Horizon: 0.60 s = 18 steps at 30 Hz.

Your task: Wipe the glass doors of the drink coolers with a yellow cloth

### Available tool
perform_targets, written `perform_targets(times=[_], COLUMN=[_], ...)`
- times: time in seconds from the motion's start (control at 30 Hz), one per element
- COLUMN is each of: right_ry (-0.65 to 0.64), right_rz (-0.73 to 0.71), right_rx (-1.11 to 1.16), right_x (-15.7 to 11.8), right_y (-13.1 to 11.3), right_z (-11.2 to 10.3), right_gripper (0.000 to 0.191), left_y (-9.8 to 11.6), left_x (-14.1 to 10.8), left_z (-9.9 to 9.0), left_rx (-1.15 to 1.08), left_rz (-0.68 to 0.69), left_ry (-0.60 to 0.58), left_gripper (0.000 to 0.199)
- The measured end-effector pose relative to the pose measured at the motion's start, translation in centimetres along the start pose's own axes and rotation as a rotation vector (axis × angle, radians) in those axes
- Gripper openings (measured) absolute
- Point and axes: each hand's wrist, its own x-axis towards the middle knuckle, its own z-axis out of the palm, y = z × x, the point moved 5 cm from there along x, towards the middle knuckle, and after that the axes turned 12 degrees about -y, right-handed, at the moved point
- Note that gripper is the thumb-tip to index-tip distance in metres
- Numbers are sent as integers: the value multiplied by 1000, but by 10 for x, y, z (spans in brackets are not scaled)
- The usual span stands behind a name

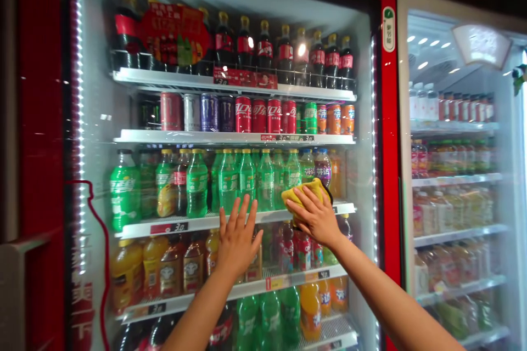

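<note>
Your right hand (313, 218) lies over a crumpled yellow cloth (302, 193), with the fingers slightly apart and bent on it, and it seems to press the cloth against the glass door (263, 16) of the cooler, so the cloth is held between your palm and the pane. Your left hand (239, 240) holds nothing: it is spread wide, with the palm toward the same glass, a little lower and well apart from the cloth, and probably it steadies you, although I cannot tell if it really touches the pane. Behind the glass, just past your hands, green soda bottles (196, 184) stand close together on a white wire shelf (234, 222), and the shelf edges carry price tags (168, 227), perhaps so that each price sits under its row. Above them is a row of drink cans (255, 115), and on the top shelf are cola bottles (245, 49). Lower down are yellow juice bottles (127, 274) and orange soda bottles (309, 310). The red door frame (389, 120) closes this cooler on the right, and just beside it stands a second cooler (453, 5), also full of bottled drinks (453, 208).
</note>
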Motion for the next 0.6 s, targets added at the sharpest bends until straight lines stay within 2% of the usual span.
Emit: perform_targets(times=[0.07,0.17,0.23,0.3,0.37,0.43,0.53,0.6], right_ry=[35,160,216,210,177,142,73,33], right_rz=[65,274,398,447,417,320,107,7], right_rx=[6,29,41,49,54,56,50,42], right_x=[-1,28,58,85,100,97,69,47], right_y=[15,25,15,-5,-29,-48,-60,-54], right_z=[-3,-11,-15,-16,-14,-11,-6,-3], right_gripper=[56,54,56,59,62,64,65,64], left_y=[-12,-32,-43,-51,-55,-58,-60,-62], left_x=[2,10,17,24,27,26,20,17], left_z=[-5,-16,-23,-27,-28,-26,-24,-23], left_rx=[8,21,30,38,39,36,35,40], left_rz=[-12,-37,-60,-82,-88,-88,-73,-49], left_ry=[2,18,42,64,76,79,75,63], left_gripper=[86,87,88,88,89,88,88,86])
